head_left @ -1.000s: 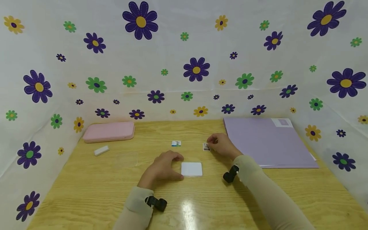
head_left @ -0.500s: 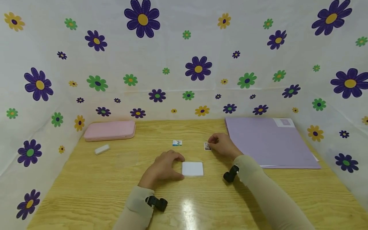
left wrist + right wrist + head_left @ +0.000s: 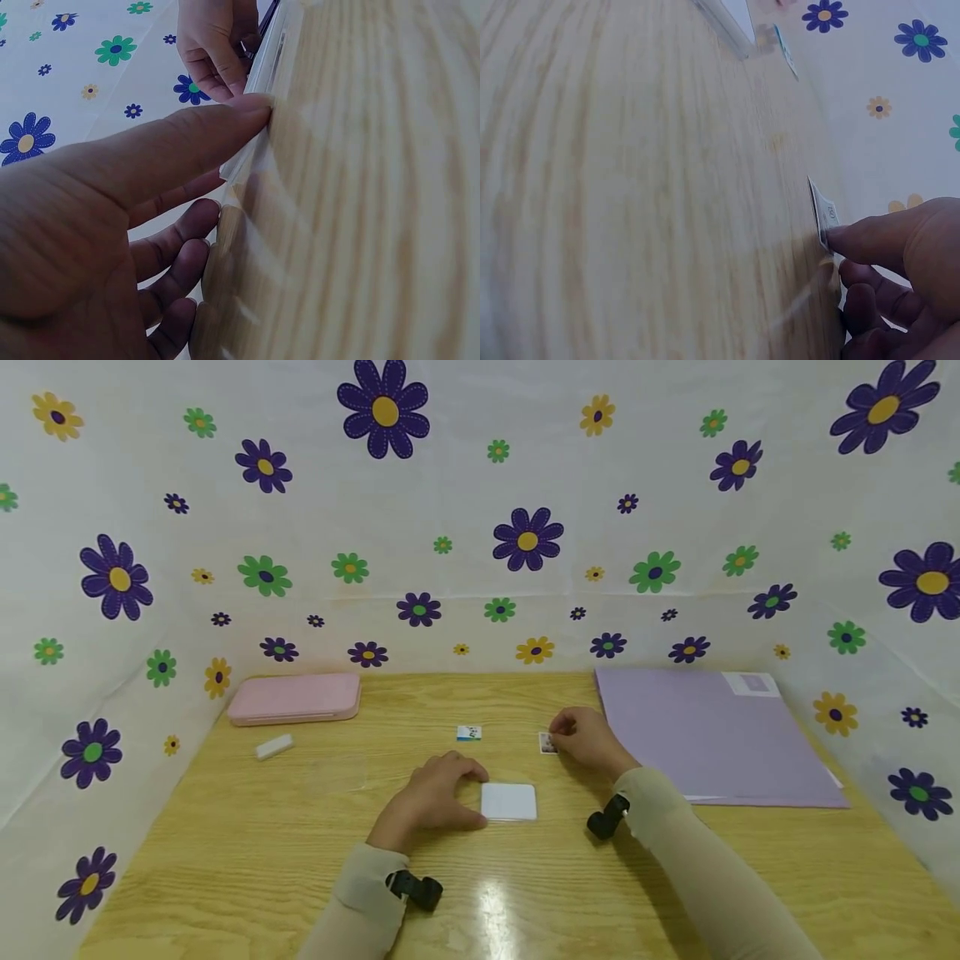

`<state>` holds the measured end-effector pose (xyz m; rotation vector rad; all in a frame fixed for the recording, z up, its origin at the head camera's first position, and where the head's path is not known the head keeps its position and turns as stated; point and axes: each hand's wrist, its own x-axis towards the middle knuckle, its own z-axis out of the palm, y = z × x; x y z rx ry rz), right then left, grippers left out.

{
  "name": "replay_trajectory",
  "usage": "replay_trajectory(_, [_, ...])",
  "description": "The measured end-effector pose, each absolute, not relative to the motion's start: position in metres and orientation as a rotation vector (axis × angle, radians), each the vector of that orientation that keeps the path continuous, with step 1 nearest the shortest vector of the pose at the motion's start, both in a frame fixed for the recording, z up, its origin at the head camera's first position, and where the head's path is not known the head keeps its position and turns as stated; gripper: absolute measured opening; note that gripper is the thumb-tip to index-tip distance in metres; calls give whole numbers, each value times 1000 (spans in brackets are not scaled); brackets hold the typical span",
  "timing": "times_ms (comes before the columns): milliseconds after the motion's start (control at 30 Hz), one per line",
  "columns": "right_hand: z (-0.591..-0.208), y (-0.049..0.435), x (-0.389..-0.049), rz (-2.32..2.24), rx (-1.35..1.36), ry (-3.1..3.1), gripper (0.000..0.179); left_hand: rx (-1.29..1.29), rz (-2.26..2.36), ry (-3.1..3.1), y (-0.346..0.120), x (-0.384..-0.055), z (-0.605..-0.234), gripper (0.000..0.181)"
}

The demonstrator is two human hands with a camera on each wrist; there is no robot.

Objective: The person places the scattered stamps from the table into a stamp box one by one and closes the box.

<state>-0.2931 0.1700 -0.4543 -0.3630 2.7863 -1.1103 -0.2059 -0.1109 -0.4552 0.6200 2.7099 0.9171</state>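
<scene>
In the head view my left hand (image 3: 438,793) lies on the table, thumb and forefinger spread at the near and far left corners of a flat white rectangular block with clear edges (image 3: 508,802). The left wrist view shows the thumb tip at that block's end and the other fingertips on the wood. Farther off, my right hand (image 3: 588,743) pinches the right side of a small stamp (image 3: 547,743) between thumb and forefinger. Seen from the right wrist, the stamp (image 3: 824,212) bears the figure 150 and the thumb covers one end.
A second small stamp-like piece (image 3: 469,733), blue and white, lies behind the block. On the left are a pink case (image 3: 295,698), a white eraser-like bar (image 3: 274,746) and a faint transparent sheet (image 3: 337,774). A purple folder (image 3: 712,735) lies at the right; a flowered cloth hangs behind.
The head view has turned slightly, so the whole scene sits a little farther right. Both hands, the stamp and the white block keep their places on the table.
</scene>
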Motion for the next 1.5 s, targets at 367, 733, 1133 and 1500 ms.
replay_trajectory(367, [-455,168,-292,-1103,-375,2798,4,613,933,2704,-111,-204,-455,49])
replay_trajectory(733, [-448,171,-288,-1169,-417,2734,4,624,937,2699,-112,-206,-455,49])
replay_trajectory(1133, [-445,172,-279,-1175,-468,2729,5,650,918,2707,-110,-204,-453,49])
replay_trajectory(1500, [-434,164,-271,-1266,-511,2663,5,632,914,2707,-110,-204,-451,48])
